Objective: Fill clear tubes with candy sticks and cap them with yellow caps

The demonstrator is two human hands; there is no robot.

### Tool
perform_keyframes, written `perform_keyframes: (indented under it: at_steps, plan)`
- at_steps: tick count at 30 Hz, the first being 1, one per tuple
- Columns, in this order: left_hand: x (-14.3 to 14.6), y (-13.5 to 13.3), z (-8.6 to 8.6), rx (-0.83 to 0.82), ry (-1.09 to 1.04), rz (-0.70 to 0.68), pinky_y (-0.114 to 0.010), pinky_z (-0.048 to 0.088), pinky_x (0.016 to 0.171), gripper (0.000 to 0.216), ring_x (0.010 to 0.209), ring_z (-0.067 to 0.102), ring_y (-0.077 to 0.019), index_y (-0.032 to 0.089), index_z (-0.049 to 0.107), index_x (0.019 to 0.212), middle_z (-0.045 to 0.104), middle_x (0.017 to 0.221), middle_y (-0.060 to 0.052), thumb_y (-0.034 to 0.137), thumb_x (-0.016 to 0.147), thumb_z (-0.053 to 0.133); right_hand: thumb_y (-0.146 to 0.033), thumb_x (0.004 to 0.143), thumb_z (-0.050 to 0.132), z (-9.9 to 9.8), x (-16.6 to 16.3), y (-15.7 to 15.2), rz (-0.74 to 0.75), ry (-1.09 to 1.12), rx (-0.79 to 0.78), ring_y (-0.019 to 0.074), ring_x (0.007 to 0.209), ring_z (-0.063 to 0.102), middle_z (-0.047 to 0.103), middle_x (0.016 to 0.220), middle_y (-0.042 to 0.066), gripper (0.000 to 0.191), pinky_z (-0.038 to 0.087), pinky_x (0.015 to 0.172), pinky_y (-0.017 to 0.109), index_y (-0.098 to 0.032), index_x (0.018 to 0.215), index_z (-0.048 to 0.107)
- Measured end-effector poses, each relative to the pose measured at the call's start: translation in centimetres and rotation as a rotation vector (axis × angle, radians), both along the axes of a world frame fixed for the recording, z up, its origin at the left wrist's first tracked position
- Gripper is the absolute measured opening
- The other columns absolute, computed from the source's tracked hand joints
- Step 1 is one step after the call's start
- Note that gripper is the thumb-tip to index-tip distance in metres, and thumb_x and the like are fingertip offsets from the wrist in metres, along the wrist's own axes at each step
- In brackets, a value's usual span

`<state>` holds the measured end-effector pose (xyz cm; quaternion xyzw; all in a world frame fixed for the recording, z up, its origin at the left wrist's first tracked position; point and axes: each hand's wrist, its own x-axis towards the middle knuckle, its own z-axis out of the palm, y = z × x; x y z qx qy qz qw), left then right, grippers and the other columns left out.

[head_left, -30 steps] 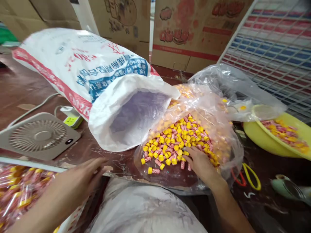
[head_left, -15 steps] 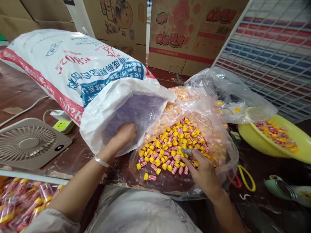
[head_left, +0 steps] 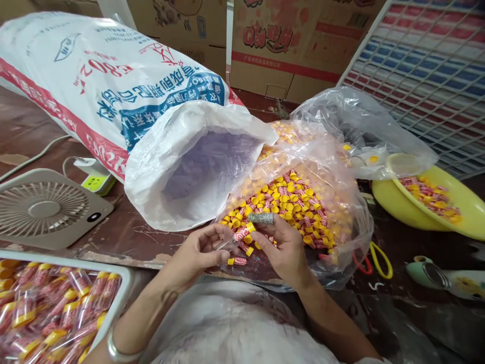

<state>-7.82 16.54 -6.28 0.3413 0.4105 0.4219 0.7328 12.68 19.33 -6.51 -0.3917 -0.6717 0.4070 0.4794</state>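
My left hand (head_left: 204,248) is closed around a clear plastic tube (head_left: 228,244), its end turned toward my right hand (head_left: 285,248). Between my right thumb and fingers is a small red-and-white patterned piece with a yellow cap (head_left: 242,232), right at the tube's mouth; whether it has entered the tube I cannot tell. A grey speckled cover (head_left: 261,218) wraps my right index finger. Beneath and behind both hands, an opened clear plastic bag (head_left: 352,202) holds a heap of similar yellow-capped pieces (head_left: 288,202). One loose piece (head_left: 237,261) lies near the table edge.
A white woven sack (head_left: 151,197) lies with its mouth facing me. At lower left, a white tray (head_left: 127,283) holds several filled tubes. A fan (head_left: 45,208) stands at left. To the right are a yellow bowl (head_left: 394,210), scissors (head_left: 381,260) and a wire rack (head_left: 417,86).
My left hand has come out of the sack and moved toward my right hand, now with a clear tube. My right hand has lifted a capped piece from the heap and moved left.
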Motion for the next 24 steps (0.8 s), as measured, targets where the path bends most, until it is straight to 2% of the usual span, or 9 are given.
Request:
perform_keyframes:
  at_steps: [4,9,12,15,17,19,20,22,24]
  plan:
    - [1.9,-0.4,-0.3,-0.040,-0.104,-0.002,-0.028,0.057,0.080,0.033,0.085,0.067,-0.0163,0.015,0.073,0.100,0.072,0.093,-0.006,0.028,0.073,0.086,-0.026,0.098,0.063,0.8,0.4,-0.4,0.083,-0.220,0.215,0.0206,0.101,0.070,0.073,0.104,0.006,0.012,0.058,0.091,0.034,-0.021,0.108,0.065]
    - [2.8,-0.7,-0.4,-0.082,-0.214,0.025,-0.025,0.055,0.074,0.026,0.079,0.068,-0.0161,0.015,0.069,0.094,0.068,0.082,-0.004,0.030,0.077,0.083,-0.042,0.086,0.075,-0.2,-0.2,-1.0,0.121,-0.485,0.505,0.0323,0.126,0.056,0.063,0.126,0.018,0.053,0.049,0.108,0.052,-0.015,0.127,0.054]
    - [3.2,-0.9,-0.6,-0.125,-0.252,0.031,-0.028,0.056,0.072,0.027,0.073,0.067,-0.0163,0.015,0.064,0.091,0.065,0.078,-0.002,0.032,0.078,0.081,-0.041,0.082,0.079,-1.4,-1.1,-1.2,0.009,-0.508,0.594,0.0329,0.120,0.059,0.065,0.119,0.017,0.057,0.047,0.107,0.057,-0.017,0.126,0.051]
    - [3.2,-0.6,-0.5,-0.099,-0.181,-0.009,-0.028,0.054,0.070,0.033,0.067,0.064,-0.0139,0.016,0.063,0.098,0.063,0.080,-0.001,0.032,0.075,0.081,-0.043,0.079,0.082,-1.8,-1.4,-1.0,0.031,-0.524,0.593,0.0344,0.123,0.057,0.063,0.121,0.017,0.062,0.044,0.110,0.060,-0.017,0.125,0.050]
    - [2.3,0.5,-0.3,0.020,0.005,-0.039,-0.028,0.053,0.069,0.034,0.068,0.061,-0.0136,0.016,0.062,0.102,0.064,0.083,-0.001,0.032,0.075,0.078,-0.047,0.076,0.085,-1.5,-0.9,-0.7,0.124,-0.580,0.527,0.0365,0.134,0.048,0.057,0.134,0.019,0.076,0.043,0.112,0.059,-0.016,0.133,0.045]
    - [0.9,2.5,0.2,0.234,0.421,-0.038,-0.028,0.050,0.069,0.024,0.071,0.060,-0.0156,0.016,0.064,0.098,0.066,0.084,-0.002,0.033,0.081,0.069,-0.047,0.077,0.085,-1.3,-0.2,-0.4,0.144,-0.615,0.453,0.0359,0.139,0.043,0.050,0.143,0.020,0.084,0.045,0.111,0.056,-0.015,0.140,0.040]
    - [0.1,3.8,0.4,0.346,0.697,-0.017,-0.028,0.049,0.070,0.020,0.074,0.061,-0.0174,0.017,0.065,0.097,0.068,0.086,-0.004,0.032,0.084,0.063,-0.044,0.081,0.082,-1.4,0.2,-0.4,0.109,-0.620,0.427,0.0342,0.136,0.046,0.051,0.141,0.019,0.077,0.047,0.109,0.053,-0.015,0.140,0.040]
    - [-1.4,6.9,0.6,0.481,1.208,0.039,-0.029,0.047,0.073,0.020,0.083,0.063,-0.0216,0.017,0.068,0.099,0.072,0.093,-0.008,0.027,0.087,0.055,-0.030,0.091,0.073,-1.8,0.7,-0.4,0.058,-0.653,0.397,0.0284,0.120,0.059,0.061,0.125,0.014,0.042,0.054,0.099,0.045,-0.017,0.125,0.052]
    - [-2.3,10.2,0.4,0.468,1.430,0.059,-0.031,0.045,0.073,0.023,0.088,0.065,-0.0255,0.015,0.070,0.100,0.074,0.098,-0.014,0.022,0.086,0.053,-0.017,0.095,0.066,-2.5,0.6,-0.7,0.127,-0.752,0.383,0.0228,0.100,0.064,0.066,0.104,0.007,0.011,0.057,0.087,0.038,-0.019,0.102,0.058]
